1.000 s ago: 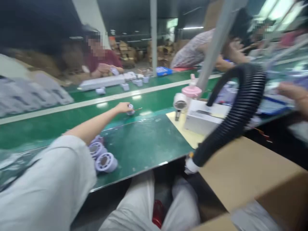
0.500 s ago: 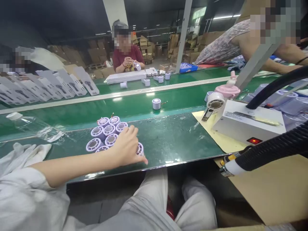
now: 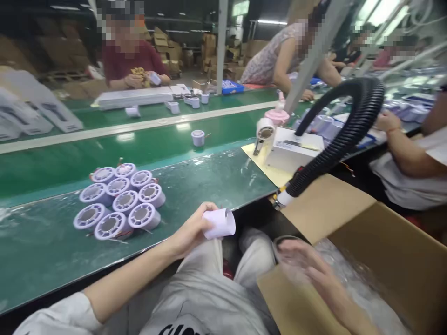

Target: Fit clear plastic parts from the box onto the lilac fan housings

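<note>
My left hand (image 3: 195, 228) is wrapped round a lilac cylindrical part (image 3: 220, 223), held just off the bench's front edge with its open end facing right. My right hand (image 3: 307, 260), blurred by motion, is over the open cardboard box (image 3: 387, 237) and grips a clear round plastic piece (image 3: 284, 246). Clear plastic items (image 3: 352, 274) lie inside that box. On the green bench at the left, several lilac motor parts (image 3: 125, 201) stand in a cluster, round grilles facing up, with thin wires beside some.
One lilac part (image 3: 198, 137) stands on the green conveyor (image 3: 153, 151). A white machine (image 3: 296, 146) with a black hose (image 3: 363, 125) sits on the bench's right. Several people work across and at the right.
My left hand has left the cluster and now holds a lilac part. My right hand has come into view at the box. The view has turned to the right.
</note>
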`<state>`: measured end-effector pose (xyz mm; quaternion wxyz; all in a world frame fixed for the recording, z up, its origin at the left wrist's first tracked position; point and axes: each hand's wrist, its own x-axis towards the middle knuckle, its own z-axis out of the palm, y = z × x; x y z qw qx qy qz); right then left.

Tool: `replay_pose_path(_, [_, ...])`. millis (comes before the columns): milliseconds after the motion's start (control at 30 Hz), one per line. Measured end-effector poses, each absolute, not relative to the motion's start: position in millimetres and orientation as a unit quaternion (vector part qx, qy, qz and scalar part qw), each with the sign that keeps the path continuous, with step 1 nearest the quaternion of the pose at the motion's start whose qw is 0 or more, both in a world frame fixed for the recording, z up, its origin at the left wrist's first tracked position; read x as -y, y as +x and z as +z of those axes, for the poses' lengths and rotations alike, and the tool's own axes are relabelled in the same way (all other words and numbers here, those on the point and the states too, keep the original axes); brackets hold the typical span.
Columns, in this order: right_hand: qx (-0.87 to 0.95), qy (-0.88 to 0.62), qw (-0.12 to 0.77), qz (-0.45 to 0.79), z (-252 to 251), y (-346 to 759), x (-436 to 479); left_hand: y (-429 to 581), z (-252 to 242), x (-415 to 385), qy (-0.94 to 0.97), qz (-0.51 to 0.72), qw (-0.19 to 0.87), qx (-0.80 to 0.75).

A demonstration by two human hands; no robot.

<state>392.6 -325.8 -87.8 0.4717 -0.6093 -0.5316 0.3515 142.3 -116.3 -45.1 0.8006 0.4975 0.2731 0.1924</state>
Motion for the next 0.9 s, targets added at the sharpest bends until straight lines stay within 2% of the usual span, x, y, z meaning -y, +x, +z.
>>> replay_pose_path(100, [0.590,-0.617,0.412,0.319,-74.7,358.5,311.6,166.0,-65.7,134.0,0.396,0.174,0.867,-0.248])
replay_pose_path(200, [0.649,-0.630,0.360,0.228,-66.6,346.4,297.2,173.3,-72.1,139.1,0.477,0.142,0.845,-0.195])
replay_pose_path(267, [0.668,-0.643,0.328,0.182,-64.3,346.9,296.9,171.7,-71.7,136.3,0.586,0.123,0.786,-0.151])
replay_pose_path(400, [0.678,-0.671,0.270,0.131,-62.5,347.9,303.4,169.1,-67.0,130.9,0.800,0.073,0.591,-0.076])
replay_pose_path(567, [0.697,-0.675,0.175,0.163,-61.0,344.2,296.7,175.5,-66.2,133.0,0.919,-0.006,0.393,0.046])
replay_pose_path(733, [0.699,-0.666,0.167,0.196,-68.0,344.3,293.5,173.7,-71.1,131.8,0.945,-0.007,0.309,0.102])
replay_pose_path(833, [0.694,-0.667,0.177,0.207,-72.6,342.9,296.3,170.0,-73.8,131.8,0.941,0.011,0.327,0.087])
replay_pose_path(900, [0.671,-0.662,0.229,0.244,-73.3,340.8,298.3,168.5,-76.5,133.5,0.927,0.040,0.371,0.030])
